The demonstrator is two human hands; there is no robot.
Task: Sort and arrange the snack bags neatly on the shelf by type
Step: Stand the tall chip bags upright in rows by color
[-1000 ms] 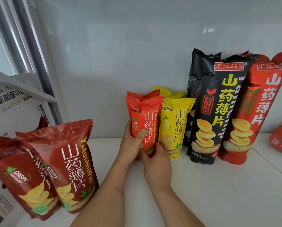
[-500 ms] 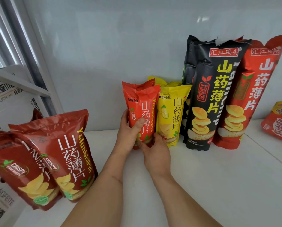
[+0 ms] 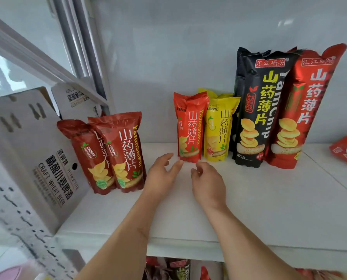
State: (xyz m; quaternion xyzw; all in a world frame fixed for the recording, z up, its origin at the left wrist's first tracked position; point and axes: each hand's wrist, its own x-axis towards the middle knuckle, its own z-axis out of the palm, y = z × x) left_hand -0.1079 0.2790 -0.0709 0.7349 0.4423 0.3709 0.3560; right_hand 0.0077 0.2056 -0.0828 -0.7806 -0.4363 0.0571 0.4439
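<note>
Small red yam chip bag (image 3: 189,126) is standing upright on the white shelf (image 3: 249,199), touching the yellow bag (image 3: 219,128). Left hand (image 3: 161,174) and right hand (image 3: 208,181) are hovering just in front, fingers loosely spread, gripping nothing.

A single head-worn camera is looking forward and down from just in front of the white shelf (image 3: 249,199), facing its back wall (image 3: 168,57) at close range. Both forearms are entering from the bottom edge. The wide-angle lens is bending the left upright (image 3: 83,47); a lower shelf level is peeking in below.
</note>
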